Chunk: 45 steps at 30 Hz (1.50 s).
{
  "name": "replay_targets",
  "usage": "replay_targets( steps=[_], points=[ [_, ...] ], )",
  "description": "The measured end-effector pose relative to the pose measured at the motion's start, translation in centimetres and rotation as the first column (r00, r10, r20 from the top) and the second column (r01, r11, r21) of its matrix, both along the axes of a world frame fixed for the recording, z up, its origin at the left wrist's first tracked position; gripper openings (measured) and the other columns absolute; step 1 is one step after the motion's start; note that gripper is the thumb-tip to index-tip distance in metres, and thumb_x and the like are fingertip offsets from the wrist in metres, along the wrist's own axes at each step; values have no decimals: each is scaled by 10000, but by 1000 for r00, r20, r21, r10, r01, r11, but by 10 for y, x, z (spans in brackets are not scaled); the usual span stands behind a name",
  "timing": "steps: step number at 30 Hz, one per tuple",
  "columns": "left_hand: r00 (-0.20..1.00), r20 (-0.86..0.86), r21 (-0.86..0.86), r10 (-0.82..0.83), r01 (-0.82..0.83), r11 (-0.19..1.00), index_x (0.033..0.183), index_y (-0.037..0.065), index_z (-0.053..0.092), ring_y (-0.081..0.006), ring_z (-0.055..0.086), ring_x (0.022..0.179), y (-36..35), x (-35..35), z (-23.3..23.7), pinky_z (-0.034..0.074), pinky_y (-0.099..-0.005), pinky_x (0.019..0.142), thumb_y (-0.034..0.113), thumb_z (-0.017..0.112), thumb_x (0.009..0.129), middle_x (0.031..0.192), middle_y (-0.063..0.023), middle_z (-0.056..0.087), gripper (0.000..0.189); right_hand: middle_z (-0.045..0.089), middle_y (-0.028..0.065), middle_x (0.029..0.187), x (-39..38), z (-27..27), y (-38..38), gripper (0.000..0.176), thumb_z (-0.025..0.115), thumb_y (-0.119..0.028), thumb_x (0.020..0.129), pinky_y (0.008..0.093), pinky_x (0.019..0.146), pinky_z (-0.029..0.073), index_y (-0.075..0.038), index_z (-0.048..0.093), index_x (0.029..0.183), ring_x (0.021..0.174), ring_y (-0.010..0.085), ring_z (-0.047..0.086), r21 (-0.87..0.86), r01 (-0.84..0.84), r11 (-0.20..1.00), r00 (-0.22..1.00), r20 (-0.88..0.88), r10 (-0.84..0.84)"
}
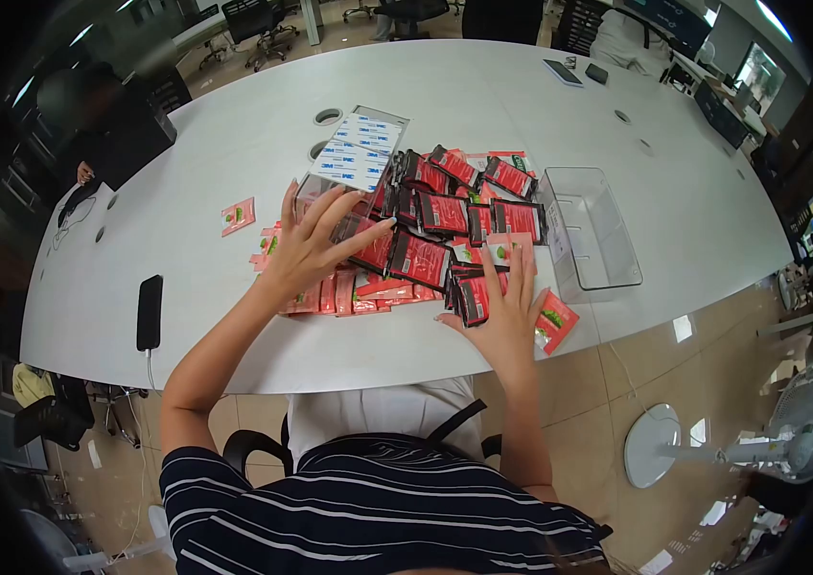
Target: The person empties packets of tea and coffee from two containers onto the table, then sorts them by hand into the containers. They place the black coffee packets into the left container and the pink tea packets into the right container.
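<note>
Clock directions are taken from the middle of the packet pile, with 12 pointing away from the wearer. Nearest, the right hand [505,321] lies palm down at 5 o'clock, fingers slightly parted and pointing away, thumb out to the left; its fingertips meet a pink packet [512,250] on the pile's edge. Just beside it, toward 4 o'clock, lies a loose green-marked packet [556,324]. At 7 o'clock, flat pink packets [359,295] border the pile. At 8 o'clock, well apart, sits a black phone [149,312] with a cable attached.

The left hand [306,254] is spread at 9 o'clock, over the pile's left side and the near end of a clear case [315,195]; firm contact cannot be told. The red-and-black packets [443,214] overlap in the centre. A clear box [606,235] stands at 3 o'clock. A 3M-printed sheet [360,151] lies over the case at 11 o'clock.
</note>
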<state>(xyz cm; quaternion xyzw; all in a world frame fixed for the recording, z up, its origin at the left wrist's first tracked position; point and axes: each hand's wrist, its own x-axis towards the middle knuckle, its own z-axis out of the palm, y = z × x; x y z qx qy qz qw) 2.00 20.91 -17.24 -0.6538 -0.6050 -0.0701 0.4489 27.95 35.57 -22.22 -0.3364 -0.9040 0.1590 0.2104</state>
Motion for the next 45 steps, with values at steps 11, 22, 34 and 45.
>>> replay_targets(
  steps=[11, 22, 34, 45],
  points=[
    [960, -268, 13, 76, -75, 997, 1269, 490, 539, -218, 394, 1300, -66, -43, -13, 154, -623, 1141, 347, 703, 783, 1332, -31, 448, 532, 47, 198, 1594, 9, 7, 16, 1240, 838, -609, 504, 721, 1062, 28, -221, 247, 1523, 1472, 383, -10, -132, -222, 966, 975, -20, 222],
    [942, -159, 210, 297, -262, 942, 1185, 454, 561, -234, 399, 1280, -138, -75, -32, 174, -626, 1132, 288, 801, 707, 1306, -37, 439, 560, 109, 157, 1596, -1, 5, 7, 943, 765, -523, 701, 669, 1106, 16, -263, 326, 1495, 1472, 356, 63, -30, -123, 992, 992, 27, 124],
    [644, 760, 585, -83, -623, 519, 1497, 77, 215, -300, 256, 1376, -179, -34, -38, 214, -433, 1136, 52, 852, 647, 1466, -187, 252, 1062, 144, 150, 1589, -2, 1, 7, 945, 763, -520, 701, 643, 1119, 60, -240, 332, 1494, 1464, 372, 98, -9, -120, 993, 993, 4, 120],
    [389, 862, 498, -325, -769, 400, 1503, 143, 232, -274, 234, 1378, -200, -9, -62, 197, -420, 1137, 59, 823, 714, 1459, -156, 271, 989, 370, 164, 1498, 11, -1, 3, 546, 692, -279, 857, 554, 1133, 174, -97, 538, 1347, 1395, 372, 307, 81, -65, 995, 954, -287, 86]
  ],
)
